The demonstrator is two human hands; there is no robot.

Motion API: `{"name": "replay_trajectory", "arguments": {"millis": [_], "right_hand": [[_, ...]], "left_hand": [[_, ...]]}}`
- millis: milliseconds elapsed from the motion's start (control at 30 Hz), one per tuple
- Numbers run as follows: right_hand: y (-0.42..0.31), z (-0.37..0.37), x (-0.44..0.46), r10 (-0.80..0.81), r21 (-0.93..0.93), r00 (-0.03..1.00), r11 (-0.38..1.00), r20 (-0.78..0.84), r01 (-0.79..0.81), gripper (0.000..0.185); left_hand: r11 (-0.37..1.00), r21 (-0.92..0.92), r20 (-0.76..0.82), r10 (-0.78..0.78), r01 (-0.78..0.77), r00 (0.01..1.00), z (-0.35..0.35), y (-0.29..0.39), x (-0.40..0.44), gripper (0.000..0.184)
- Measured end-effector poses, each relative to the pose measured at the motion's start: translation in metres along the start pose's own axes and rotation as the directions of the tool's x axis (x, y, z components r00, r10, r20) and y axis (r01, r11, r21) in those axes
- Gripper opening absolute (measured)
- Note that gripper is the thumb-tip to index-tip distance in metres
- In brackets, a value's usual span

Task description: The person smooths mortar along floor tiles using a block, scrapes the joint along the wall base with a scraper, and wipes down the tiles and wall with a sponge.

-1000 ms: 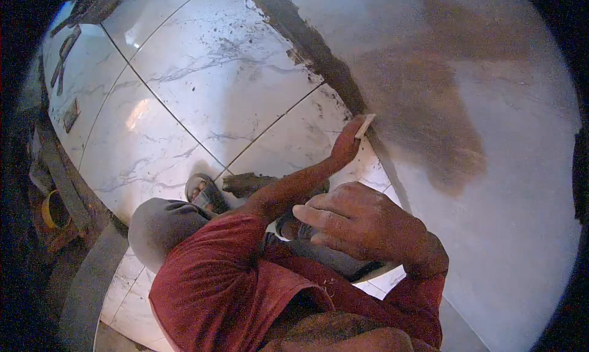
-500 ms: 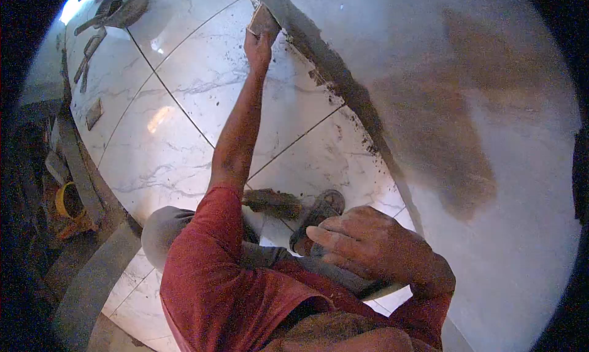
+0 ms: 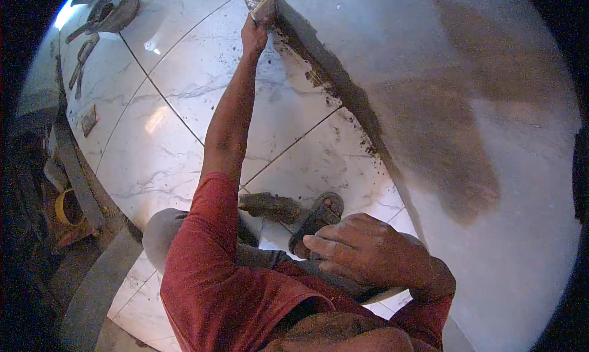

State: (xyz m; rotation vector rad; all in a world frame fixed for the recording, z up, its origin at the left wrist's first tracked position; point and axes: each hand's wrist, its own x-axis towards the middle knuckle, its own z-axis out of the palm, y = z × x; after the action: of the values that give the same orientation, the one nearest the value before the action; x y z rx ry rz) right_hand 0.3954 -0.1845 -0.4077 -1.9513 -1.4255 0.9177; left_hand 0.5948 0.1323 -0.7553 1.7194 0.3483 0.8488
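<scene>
My left hand (image 3: pixel 254 34) reaches far forward and grips a small flat tile piece (image 3: pixel 264 10), pale along one edge. The piece is up against a dark mortar strip (image 3: pixel 331 67) that runs along the edge of the marbled floor tiles (image 3: pixel 184 94). My right hand (image 3: pixel 362 244) lies over my bent knee, fingers loosely stretched and partly overlapping. Nothing shows in it. Below it is my foot in a dark sandal (image 3: pixel 316 220). A dark flat patch or object (image 3: pixel 270 206) lies beside the sandal; its kind is unclear.
At the upper left stands a pan-like container (image 3: pixel 119 15), with a long-handled tool (image 3: pixel 83 64) near it. Another small flat piece (image 3: pixel 89 120) lies on the tiles. A yellow ring-shaped object (image 3: pixel 63 207) sits among dark clutter. On the right, a pale surface bears a brown patch (image 3: pixel 438 143).
My left hand and the tile piece have moved slightly forward along the mortar strip, and the piece is tilted differently. My right hand stays over the knee. The view has shifted a little.
</scene>
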Motion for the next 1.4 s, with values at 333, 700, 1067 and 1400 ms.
{"name": "replay_trajectory", "arguments": {"millis": [333,700,1067,1400], "right_hand": [[0.006,0.001,-0.006,-0.007,0.046,1.0,0.999,-0.005,0.007,0.043],[0.004,-0.002,0.005,-0.053,0.004,0.998,0.999,0.031,0.053,0.047],[-0.004,0.0,0.008,-0.027,0.035,0.998,0.999,0.06,0.025,0.04],[0.002,-0.004,0.007,0.029,0.016,0.997,0.999,0.072,-0.03,0.044]], "left_hand": [[0.983,0.184,0.072,-0.018,0.004,0.997,0.009,0.018,-0.017,0.025],[0.988,0.152,0.278,-0.045,0.002,0.959,0.039,0.036,-0.111,0.037],[0.986,0.162,-0.081,0.058,-0.044,0.995,0.013,0.04,-0.049,0.023],[0.982,0.189,0.112,-0.03,0.008,0.993,0.009,0.014,-0.018,0.028]]}}
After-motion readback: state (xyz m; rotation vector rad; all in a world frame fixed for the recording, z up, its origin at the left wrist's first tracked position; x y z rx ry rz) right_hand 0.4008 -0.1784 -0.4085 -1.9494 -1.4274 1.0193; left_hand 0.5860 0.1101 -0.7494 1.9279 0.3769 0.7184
